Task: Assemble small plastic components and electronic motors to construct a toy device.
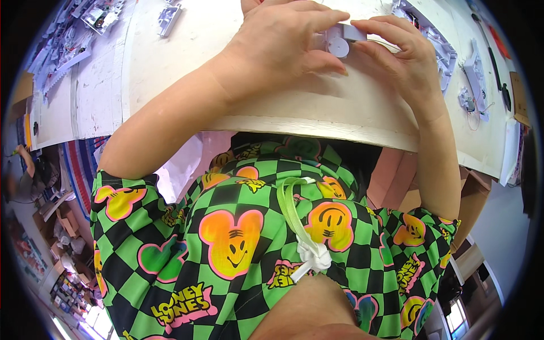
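Above the worktable, both my hands meet at a small white plastic part [338, 47] with a round disc on its near side and a boxy block at its right. My left hand [277, 42] grips it from the left, the thumb below and a finger along its top. From the right, my right hand [399, 54] pinches the boxy end between thumb and fingertips. A thin wire seems to run behind the right fingers. The inner side of the part is hidden by my left hand.
Pale worktable [170, 90] with a seam at left. A heap of white plastic parts [62, 45] lies far left, a small white assembly [169, 20] at the back. More white housings [442, 51] and a wired piece [473, 90] sit at right. Cardboard boxes [470, 204] stand below the right edge.
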Action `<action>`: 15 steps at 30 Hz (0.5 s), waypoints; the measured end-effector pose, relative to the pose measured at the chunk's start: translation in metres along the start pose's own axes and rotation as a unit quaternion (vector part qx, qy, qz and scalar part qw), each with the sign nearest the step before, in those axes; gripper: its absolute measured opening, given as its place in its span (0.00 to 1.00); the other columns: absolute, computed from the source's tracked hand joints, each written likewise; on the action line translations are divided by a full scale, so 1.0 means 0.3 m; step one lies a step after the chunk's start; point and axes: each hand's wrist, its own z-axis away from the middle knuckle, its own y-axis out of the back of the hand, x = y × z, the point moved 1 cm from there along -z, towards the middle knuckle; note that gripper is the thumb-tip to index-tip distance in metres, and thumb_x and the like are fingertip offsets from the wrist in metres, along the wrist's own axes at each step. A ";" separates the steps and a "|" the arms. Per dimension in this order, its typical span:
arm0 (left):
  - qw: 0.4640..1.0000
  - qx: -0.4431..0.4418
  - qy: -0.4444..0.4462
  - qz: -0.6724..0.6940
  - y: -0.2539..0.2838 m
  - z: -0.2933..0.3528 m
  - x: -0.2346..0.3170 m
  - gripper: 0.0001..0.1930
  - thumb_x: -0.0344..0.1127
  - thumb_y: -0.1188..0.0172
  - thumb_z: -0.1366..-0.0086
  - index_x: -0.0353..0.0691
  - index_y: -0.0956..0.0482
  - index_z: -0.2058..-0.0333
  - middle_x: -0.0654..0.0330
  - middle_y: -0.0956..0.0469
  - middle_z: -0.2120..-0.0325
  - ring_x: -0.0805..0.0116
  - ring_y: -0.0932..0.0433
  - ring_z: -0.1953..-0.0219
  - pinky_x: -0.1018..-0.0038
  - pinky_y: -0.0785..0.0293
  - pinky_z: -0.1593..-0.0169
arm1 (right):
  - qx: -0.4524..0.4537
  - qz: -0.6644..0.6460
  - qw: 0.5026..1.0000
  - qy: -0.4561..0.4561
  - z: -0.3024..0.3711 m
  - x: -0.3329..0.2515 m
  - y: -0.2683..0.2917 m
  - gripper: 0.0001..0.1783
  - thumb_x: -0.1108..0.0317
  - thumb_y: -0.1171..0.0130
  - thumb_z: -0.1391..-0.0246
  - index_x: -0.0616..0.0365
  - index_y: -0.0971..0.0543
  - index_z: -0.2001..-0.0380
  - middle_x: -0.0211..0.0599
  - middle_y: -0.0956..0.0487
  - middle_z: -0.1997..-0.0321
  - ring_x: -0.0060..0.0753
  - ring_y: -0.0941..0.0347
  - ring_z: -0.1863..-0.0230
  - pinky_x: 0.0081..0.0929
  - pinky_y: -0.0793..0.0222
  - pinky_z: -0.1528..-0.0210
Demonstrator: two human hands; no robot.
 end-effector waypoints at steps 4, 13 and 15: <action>0.999 -0.024 0.048 -0.001 0.000 0.009 0.000 0.36 0.46 0.30 0.56 0.40 0.30 0.48 0.60 0.24 0.60 0.59 0.30 0.55 0.59 0.43 0.53 | 0.001 -0.005 1.000 -0.001 0.011 0.014 0.006 0.15 0.73 0.36 0.56 0.55 0.19 0.60 0.33 0.21 0.63 0.30 0.27 0.62 0.24 0.32 0.59; 0.996 -0.039 0.072 0.027 -0.026 -0.013 -0.009 0.32 0.40 0.34 0.51 0.40 0.33 0.47 0.57 0.23 0.62 0.59 0.29 0.54 0.56 0.43 0.54 | 0.035 0.021 0.999 0.013 0.008 0.007 -0.004 0.14 0.74 0.35 0.56 0.58 0.19 0.62 0.32 0.21 0.63 0.28 0.26 0.61 0.23 0.32 0.57; 0.996 -0.030 0.068 0.047 -0.036 -0.008 -0.026 0.32 0.41 0.33 0.51 0.40 0.32 0.47 0.57 0.23 0.63 0.59 0.29 0.55 0.56 0.43 0.54 | 0.051 0.007 0.999 0.009 0.012 0.013 0.001 0.13 0.74 0.35 0.56 0.58 0.19 0.63 0.32 0.20 0.63 0.28 0.26 0.60 0.23 0.32 0.57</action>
